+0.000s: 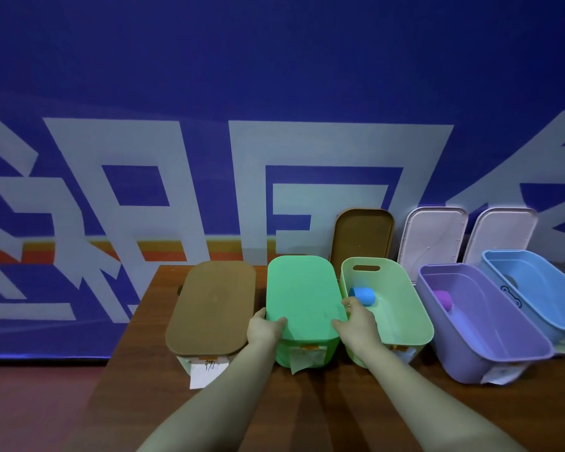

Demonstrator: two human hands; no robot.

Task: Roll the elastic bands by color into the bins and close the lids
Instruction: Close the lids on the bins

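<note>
Blue banner point(274, 76) with huge white characters, cut off and not readable to me, fills the wall behind the wooden table point(150, 370). On the table I see a row of bins: a purple bin point(490, 321) and a blue bin point(542, 288) open at the right, a pale green bin point(405, 314) open in the middle, then a green bin point(284, 352) under its green lid point(302, 291), and a bin under a brown lid point(212, 305). Three spare lids point(434, 236) lean on the wall. My left hand point(263, 329) grips the green lid's near left corner, thumb on top; my right hand point(357, 324) grips its near right edge the same way. The blue band roll point(363, 295) lies in the pale green bin, just beside my right fingers; the purple band roll point(442, 298) lies in the purple bin. A paper label point(206, 371) carries handwriting too small to read.
</note>
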